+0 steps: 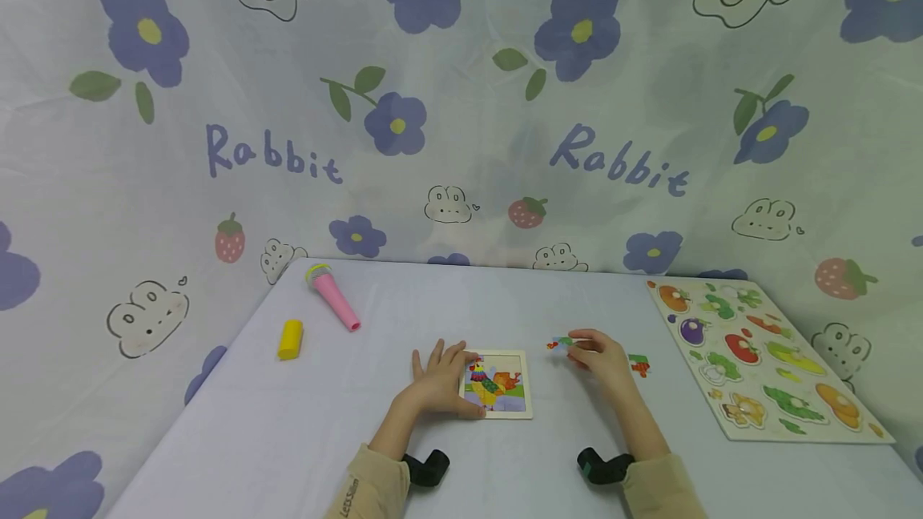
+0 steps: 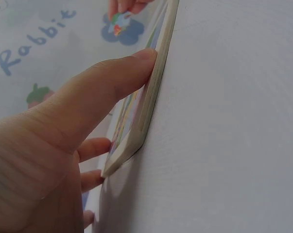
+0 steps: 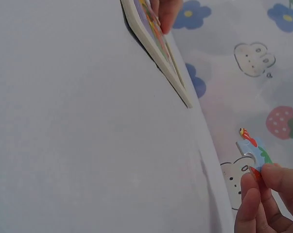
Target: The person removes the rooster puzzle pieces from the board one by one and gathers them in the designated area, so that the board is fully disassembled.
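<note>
"Puzzle [image 1: 529,387] at lower centre of the frame: what room around it?"

"White table [image 1: 505,463] shows below it and beyond its right rim, as far as the right hand [image 1: 604,360]. The left hand [image 1: 436,384] clamps its left side, thumb on the near edge, fingers round the upper left."

"And the right hand?"

"Thumb and fingertips together, pinching a piece [image 1: 557,343] right of centre, apart from the puzzle."

"Which way does that point?"

"Its visible part runs roughly sideways, red end leftward. The rooster [image 1: 493,384] on the puzzle stands upright, head upper left, tail rightward."

"Anything hidden?"

"The puzzle's left rim, partly; the piece's right end, behind fingers. A second piece [image 1: 639,365] lies just right of that hand; whether the hand covers some, I can't tell."
</note>
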Tool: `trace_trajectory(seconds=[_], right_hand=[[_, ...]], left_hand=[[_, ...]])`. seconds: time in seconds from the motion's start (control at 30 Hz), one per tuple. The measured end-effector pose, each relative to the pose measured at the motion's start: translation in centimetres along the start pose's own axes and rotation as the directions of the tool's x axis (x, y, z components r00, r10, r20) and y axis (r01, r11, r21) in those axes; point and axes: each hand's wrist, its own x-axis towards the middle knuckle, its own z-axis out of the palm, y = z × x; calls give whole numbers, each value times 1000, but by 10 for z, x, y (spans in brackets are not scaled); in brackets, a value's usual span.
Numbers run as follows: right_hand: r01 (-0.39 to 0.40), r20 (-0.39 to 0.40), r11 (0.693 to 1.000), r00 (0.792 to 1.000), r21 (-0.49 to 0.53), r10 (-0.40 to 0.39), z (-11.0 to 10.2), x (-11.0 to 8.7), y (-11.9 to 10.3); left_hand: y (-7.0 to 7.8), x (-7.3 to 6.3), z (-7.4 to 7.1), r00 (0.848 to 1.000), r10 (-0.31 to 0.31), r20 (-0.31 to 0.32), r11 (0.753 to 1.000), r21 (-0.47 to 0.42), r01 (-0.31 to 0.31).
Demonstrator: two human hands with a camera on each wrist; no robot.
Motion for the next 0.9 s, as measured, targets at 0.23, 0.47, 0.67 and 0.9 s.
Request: trace_trajectory(seconds=[0.23,0.47,0.67,0.9], right_hand=[[-21,5,1000,1000,7,21,-15,-2,5],[-29,-36,999,999,-36,28,-26,-6,8],[-55,-77,996,996,-66,50,-35,-8,10],[-74,-91,989,994,-128,63,-44,-8,13]], left_hand=[[0,0,0,1000,5,1,1000,7,-5],[1,-1,-1,1000,3,2,1000,4,-3],[1,-2,-1,1000,1,0,1000,2,-1],[2,-2,-3,1000,2,0,1000,2,-2]])
